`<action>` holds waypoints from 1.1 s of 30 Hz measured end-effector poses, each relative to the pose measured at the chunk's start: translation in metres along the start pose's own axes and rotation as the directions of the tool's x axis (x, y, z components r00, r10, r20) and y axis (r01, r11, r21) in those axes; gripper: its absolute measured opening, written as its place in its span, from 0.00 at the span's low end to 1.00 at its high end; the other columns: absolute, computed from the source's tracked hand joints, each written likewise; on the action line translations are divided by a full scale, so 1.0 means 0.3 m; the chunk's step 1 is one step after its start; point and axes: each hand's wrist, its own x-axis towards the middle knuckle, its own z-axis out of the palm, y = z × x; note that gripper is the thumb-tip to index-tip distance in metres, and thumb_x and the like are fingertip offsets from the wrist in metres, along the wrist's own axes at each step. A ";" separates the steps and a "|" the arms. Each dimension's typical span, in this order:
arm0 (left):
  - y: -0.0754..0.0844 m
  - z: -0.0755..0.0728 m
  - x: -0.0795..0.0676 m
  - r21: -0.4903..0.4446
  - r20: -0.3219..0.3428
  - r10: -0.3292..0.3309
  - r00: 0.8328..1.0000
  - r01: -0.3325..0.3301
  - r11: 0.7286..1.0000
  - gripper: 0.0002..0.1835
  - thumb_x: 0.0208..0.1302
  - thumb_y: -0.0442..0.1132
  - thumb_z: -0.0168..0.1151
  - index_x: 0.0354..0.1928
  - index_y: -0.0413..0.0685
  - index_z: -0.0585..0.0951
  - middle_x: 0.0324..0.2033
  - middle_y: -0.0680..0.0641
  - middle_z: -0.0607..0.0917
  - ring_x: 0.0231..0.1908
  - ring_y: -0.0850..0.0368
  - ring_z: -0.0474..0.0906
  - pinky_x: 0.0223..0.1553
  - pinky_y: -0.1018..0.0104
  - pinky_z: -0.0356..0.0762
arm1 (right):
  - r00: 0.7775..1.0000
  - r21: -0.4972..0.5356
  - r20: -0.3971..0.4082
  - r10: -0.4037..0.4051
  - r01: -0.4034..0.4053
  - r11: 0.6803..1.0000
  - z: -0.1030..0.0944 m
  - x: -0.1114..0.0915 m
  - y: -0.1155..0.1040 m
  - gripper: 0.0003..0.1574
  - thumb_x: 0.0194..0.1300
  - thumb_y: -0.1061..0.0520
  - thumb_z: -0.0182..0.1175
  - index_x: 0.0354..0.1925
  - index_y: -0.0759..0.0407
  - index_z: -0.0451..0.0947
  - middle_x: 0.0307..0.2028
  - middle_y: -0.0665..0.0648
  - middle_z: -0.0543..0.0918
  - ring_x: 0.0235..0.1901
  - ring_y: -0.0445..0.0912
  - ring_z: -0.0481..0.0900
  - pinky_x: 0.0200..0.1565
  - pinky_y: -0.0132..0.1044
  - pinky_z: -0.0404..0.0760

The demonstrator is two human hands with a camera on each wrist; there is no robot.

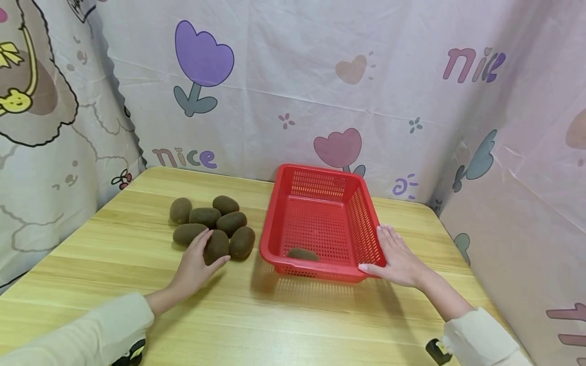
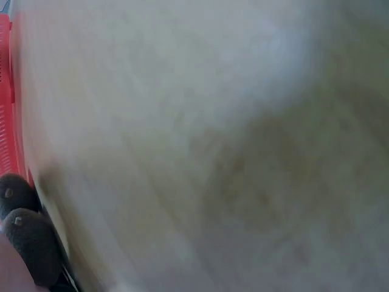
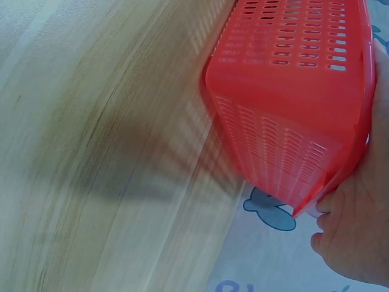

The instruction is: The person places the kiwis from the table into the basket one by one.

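Left hand [image 1: 192, 268] at left, fingers and thumb curved round near kiwi [image 1: 217, 249], grip about as wide as fruit. Six other kiwis [image 1: 205, 217] clustered beside it, left of red basket [image 1: 273, 218]. Right hand [image 1: 400, 262] holds basket's near right corner, thumb over rim, fingers along right side. Single kiwi [image 1: 302, 254] lies inside basket, near end. Wooden table [image 1: 256, 325] beneath; printed cloth [image 1: 284, 61] behind, far side.
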 end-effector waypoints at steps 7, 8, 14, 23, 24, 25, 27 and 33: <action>0.003 0.016 -0.003 0.007 -0.021 -0.012 1.000 0.012 1.000 0.39 0.52 0.36 0.65 0.61 0.23 0.58 0.60 0.27 0.61 0.59 0.31 0.58 0.58 0.39 0.60 | 1.000 0.006 -0.003 0.000 0.000 1.000 0.001 0.001 0.001 0.66 0.51 0.30 0.55 0.68 0.71 0.38 0.68 0.71 0.44 0.67 0.65 0.39 0.64 0.62 0.46; 0.002 0.018 -0.001 0.010 -0.019 -0.016 1.000 0.016 1.000 0.39 0.52 0.36 0.65 0.61 0.23 0.58 0.60 0.27 0.61 0.60 0.31 0.58 0.58 0.39 0.60 | 1.000 0.006 -0.004 -0.001 0.001 1.000 0.001 0.001 0.001 0.66 0.51 0.30 0.55 0.68 0.71 0.38 0.68 0.72 0.44 0.67 0.65 0.39 0.64 0.62 0.46; -0.004 0.035 0.004 0.028 -0.010 -0.044 0.999 0.044 0.999 0.39 0.52 0.35 0.65 0.61 0.23 0.56 0.61 0.27 0.58 0.61 0.33 0.55 0.59 0.39 0.58 | 1.000 0.006 -0.006 -0.002 0.002 1.000 0.003 0.000 0.001 0.66 0.51 0.30 0.55 0.68 0.71 0.39 0.68 0.72 0.45 0.67 0.65 0.39 0.64 0.62 0.47; -0.003 0.044 0.016 0.054 -0.008 -0.076 0.997 0.076 0.996 0.38 0.52 0.34 0.63 0.61 0.23 0.57 0.59 0.27 0.59 0.60 0.33 0.54 0.58 0.39 0.59 | 1.000 0.011 -0.004 0.005 -0.005 1.000 0.004 0.000 -0.001 0.66 0.51 0.30 0.55 0.68 0.71 0.38 0.68 0.72 0.44 0.67 0.65 0.39 0.64 0.62 0.46; -0.003 0.043 0.018 0.053 -0.008 -0.077 0.997 0.077 0.996 0.37 0.52 0.33 0.63 0.61 0.23 0.58 0.59 0.27 0.59 0.60 0.33 0.54 0.58 0.40 0.59 | 1.000 0.011 -0.003 0.006 -0.006 1.000 0.004 0.000 -0.001 0.66 0.51 0.30 0.55 0.68 0.71 0.38 0.68 0.72 0.44 0.67 0.65 0.39 0.64 0.63 0.46; -0.004 0.042 0.018 0.050 -0.009 -0.078 0.997 0.078 0.996 0.37 0.52 0.33 0.63 0.61 0.23 0.58 0.59 0.27 0.59 0.60 0.33 0.55 0.58 0.40 0.59 | 1.000 0.013 -0.003 0.007 -0.007 1.000 0.004 0.000 -0.001 0.66 0.51 0.30 0.55 0.68 0.71 0.38 0.68 0.72 0.44 0.67 0.65 0.39 0.64 0.63 0.47; -0.005 0.040 0.018 0.044 -0.012 -0.078 0.997 0.079 0.996 0.37 0.51 0.32 0.63 0.60 0.23 0.58 0.59 0.27 0.60 0.60 0.33 0.55 0.58 0.39 0.59 | 1.000 0.014 -0.003 0.007 -0.007 1.000 0.004 0.000 -0.002 0.66 0.51 0.30 0.55 0.68 0.71 0.38 0.68 0.71 0.44 0.67 0.65 0.39 0.64 0.63 0.47; -0.007 0.022 0.004 0.028 -0.029 -0.061 0.998 0.061 0.998 0.35 0.49 0.30 0.62 0.58 0.21 0.60 0.57 0.27 0.63 0.57 0.31 0.60 0.56 0.39 0.63 | 1.000 0.016 -0.003 0.008 -0.008 1.000 0.004 0.001 0.000 0.66 0.51 0.30 0.55 0.68 0.70 0.38 0.68 0.71 0.44 0.67 0.65 0.39 0.64 0.63 0.47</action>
